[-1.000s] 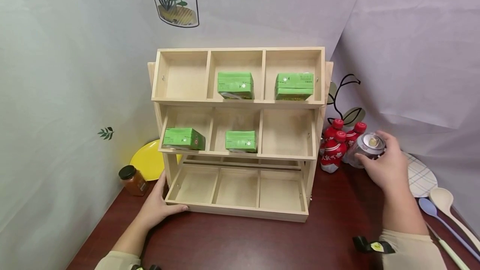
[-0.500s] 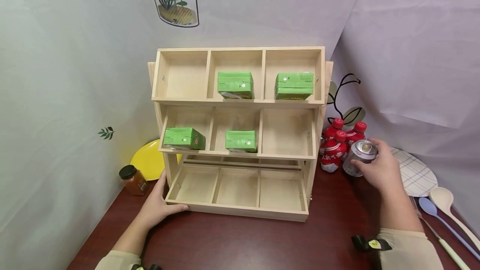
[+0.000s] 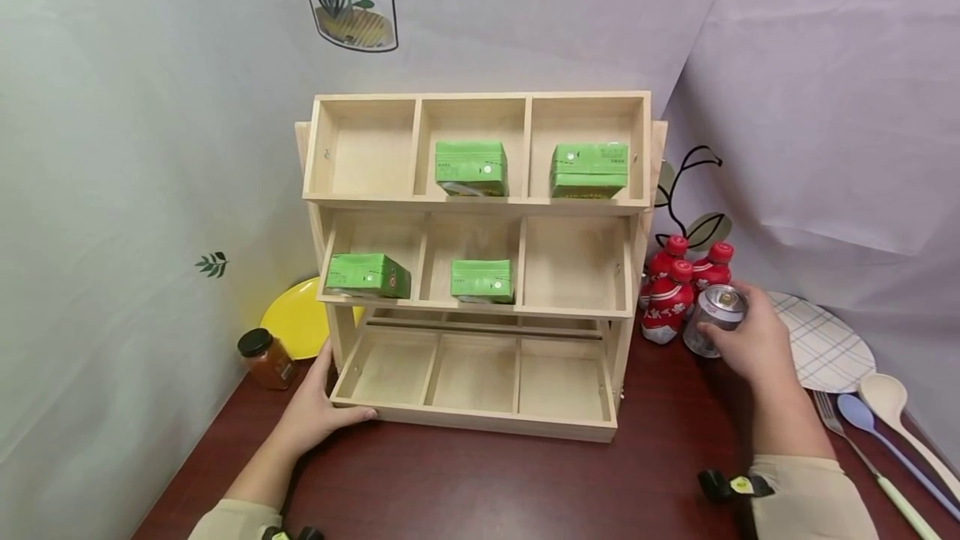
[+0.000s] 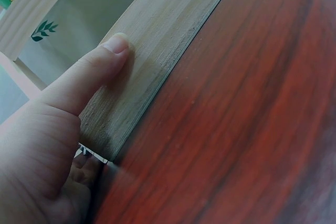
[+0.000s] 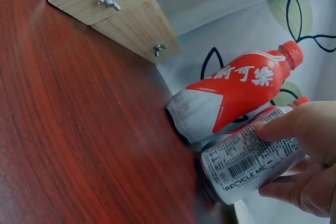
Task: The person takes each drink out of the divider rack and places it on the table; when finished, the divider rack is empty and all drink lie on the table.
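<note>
On the right, my right hand (image 3: 761,344) grips a silver drink can (image 3: 711,325) round its side, thumb on the near face. The can stands upright beside several red-capped cola bottles (image 3: 667,307). Printed text and a barcode face the right wrist view on the can (image 5: 247,158), whose base is right at the table. My left hand (image 3: 311,413) holds the lower left corner of a three-tier wooden shelf (image 3: 491,423). In the left wrist view, the left thumb (image 4: 97,64) presses on the front board while the other fingers go round the side, partly hidden.
Green drink cartons (image 3: 471,169) sit in some upper and middle compartments. Left of the shelf are a yellow plate (image 3: 296,319) and a dark-lidded jar (image 3: 268,361). At right lie a checked plate (image 3: 825,348), a fork (image 3: 832,419), a blue spoon (image 3: 857,413) and a cream ladle (image 3: 883,400).
My right hand has brought the can left and down, close beside the bottles. More of the checked plate and the fork now shows. My left hand stays on the shelf corner.
</note>
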